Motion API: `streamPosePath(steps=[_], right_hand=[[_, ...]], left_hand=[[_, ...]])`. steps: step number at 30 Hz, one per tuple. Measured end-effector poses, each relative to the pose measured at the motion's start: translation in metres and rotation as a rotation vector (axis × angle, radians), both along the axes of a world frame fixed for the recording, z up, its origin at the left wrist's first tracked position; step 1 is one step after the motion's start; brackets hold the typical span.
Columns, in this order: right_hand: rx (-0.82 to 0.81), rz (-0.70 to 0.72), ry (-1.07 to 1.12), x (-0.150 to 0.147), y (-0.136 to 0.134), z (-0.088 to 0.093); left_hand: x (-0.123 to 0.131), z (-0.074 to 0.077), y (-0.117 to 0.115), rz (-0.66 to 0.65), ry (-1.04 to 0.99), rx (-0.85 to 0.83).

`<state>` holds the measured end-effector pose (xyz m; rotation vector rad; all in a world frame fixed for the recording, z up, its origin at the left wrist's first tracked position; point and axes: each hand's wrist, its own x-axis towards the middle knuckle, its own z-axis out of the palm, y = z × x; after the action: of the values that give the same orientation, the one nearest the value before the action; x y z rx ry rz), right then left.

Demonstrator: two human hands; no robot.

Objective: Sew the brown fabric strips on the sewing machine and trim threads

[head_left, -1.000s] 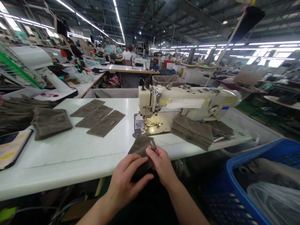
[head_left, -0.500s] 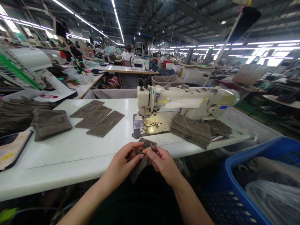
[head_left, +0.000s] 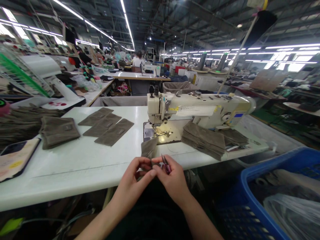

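A brown-grey fabric piece (head_left: 149, 147) stands up from the table's front edge, its lower part bunched between my hands. My left hand (head_left: 137, 178) is closed on that fabric, thumb and fingers pinching its edge. Opposite it, my right hand (head_left: 175, 180) holds a pair of thread snips (head_left: 166, 164), the blades pointing up. The right thumb and index fingertip meet the fabric beside the left thumb. Just beyond the hands is the sewing machine (head_left: 160, 105), its needle area lit over the metal plate. Fingers hide much of the fabric's lower part.
Flat fabric pieces (head_left: 114, 132) overlap on the white table (head_left: 82, 173). Stacks of fabric (head_left: 60, 131) lie left, near a phone (head_left: 20, 156). Another fabric stack (head_left: 203, 140) rests against the machine's right side. A blue basket (head_left: 246, 176) stands at the right.
The fabric piece has turned so that more of it rises above my fingers. My hands have shifted slightly lower, and the snips now show more plainly in my right hand.
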<state>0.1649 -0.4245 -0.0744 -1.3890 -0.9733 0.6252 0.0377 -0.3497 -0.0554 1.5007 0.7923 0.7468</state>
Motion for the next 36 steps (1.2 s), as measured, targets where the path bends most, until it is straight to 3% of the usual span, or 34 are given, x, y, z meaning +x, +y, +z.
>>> streamPosePath(steps=[3, 6, 8, 12, 17, 24, 36], right_hand=[[0.016, 0.114, 0.138, -0.004, -0.003, 0.004], [0.077, 0.173, 0.238, -0.009, -0.005, 0.006], [0.095, 0.212, 0.275, -0.011, -0.006, 0.007], [0.118, 0.152, 0.196, -0.01, -0.009, 0.004], [0.113, -0.052, -0.135, -0.001, -0.013, -0.003], [0.126, -0.105, -0.564, -0.004, -0.013, -0.001], [0.16, -0.154, -0.649, -0.005, -0.011, -0.004]], left_hand=[[-0.003, -0.001, -0.005, -0.068, -0.035, -0.107], [-0.005, 0.0, -0.007, -0.013, -0.052, -0.196], [-0.006, 0.001, -0.007, -0.007, -0.109, -0.352], [-0.007, 0.003, -0.008, -0.04, -0.197, -0.561], [-0.012, 0.006, -0.009, 0.014, -0.173, -0.575], [-0.016, 0.012, -0.012, -0.002, -0.21, -0.62], [-0.014, 0.015, -0.015, -0.029, -0.213, -0.633]])
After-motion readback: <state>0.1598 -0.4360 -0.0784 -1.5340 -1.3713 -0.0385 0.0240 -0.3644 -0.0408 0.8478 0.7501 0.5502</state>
